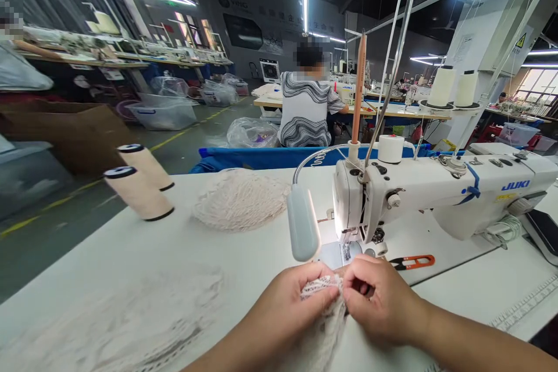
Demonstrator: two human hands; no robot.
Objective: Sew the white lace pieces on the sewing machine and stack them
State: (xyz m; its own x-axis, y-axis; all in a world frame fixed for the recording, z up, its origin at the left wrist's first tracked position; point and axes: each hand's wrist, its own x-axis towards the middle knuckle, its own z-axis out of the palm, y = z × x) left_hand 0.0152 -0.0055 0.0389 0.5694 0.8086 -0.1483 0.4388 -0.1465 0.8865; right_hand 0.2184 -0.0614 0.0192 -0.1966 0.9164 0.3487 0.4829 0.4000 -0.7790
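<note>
My left hand [293, 302] and my right hand [378, 297] meet at the table's near edge, both pinched on a small piece of cream lace [320, 289] that hangs down between them. The lace sits just in front of the needle plate [344, 251] of a white JUKI sewing machine [440, 189]. A grey lamp head [302, 222] on a bendy arm hangs beside the needle.
A heap of cream lace [241, 198] lies further back on the white table [183, 250], with two tipped thread cones [140, 181] at its left edge. Orange thread snips [412, 262] lie beside the machine. A seated person [306, 106] works with their back to me.
</note>
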